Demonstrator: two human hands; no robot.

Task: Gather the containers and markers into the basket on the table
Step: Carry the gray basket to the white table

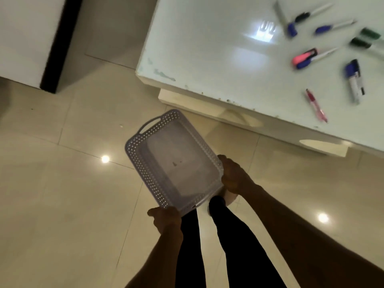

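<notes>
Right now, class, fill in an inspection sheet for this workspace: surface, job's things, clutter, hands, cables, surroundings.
Surface: glossy white table, chipped along its near edge.
Job's things: empty pale lilac perforated plastic basket, held over the floor; blurred capped markers scattered on the table; no containers in view.
Clutter: nothing seen.
Hands: left hand and right hand grip the basket's near end.
Cables: nothing seen.
Surroundings: beige tiled floor, white cabinet.
</notes>
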